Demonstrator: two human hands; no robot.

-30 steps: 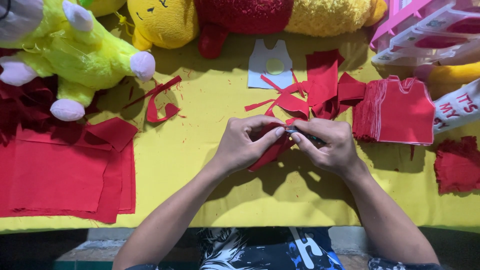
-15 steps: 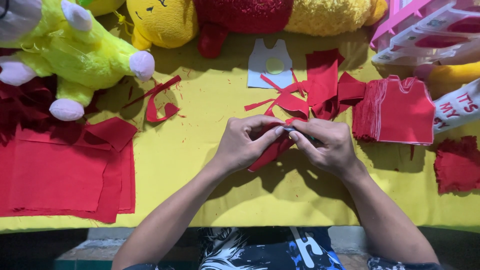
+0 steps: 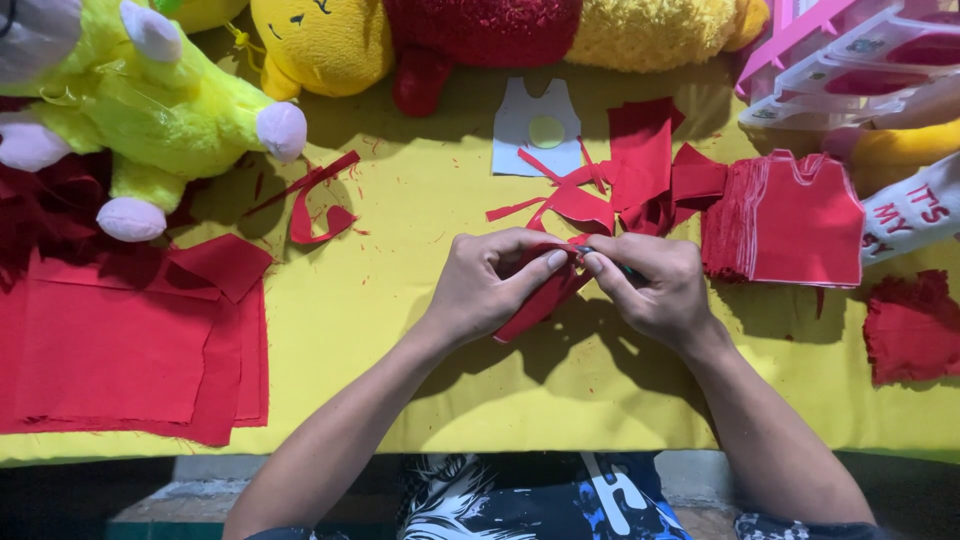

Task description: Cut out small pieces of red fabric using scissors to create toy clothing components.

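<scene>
Centre of frame: left hand (image 3: 490, 285) and right hand (image 3: 650, 290) meeting, fingers pinched together on a red fabric piece (image 3: 540, 300), lifted just off the yellow bench (image 3: 400, 300) for close handling. Stacked red cut shirts (image 3: 800, 220) waiting right, uncut sheets (image 3: 120, 340) left.

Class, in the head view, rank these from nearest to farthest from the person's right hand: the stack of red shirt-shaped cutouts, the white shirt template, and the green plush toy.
From the right hand:
1. Stack of red shirt-shaped cutouts, just to its right.
2. White shirt template, up and left, near the table's far edge.
3. Green plush toy, far left corner.
</scene>
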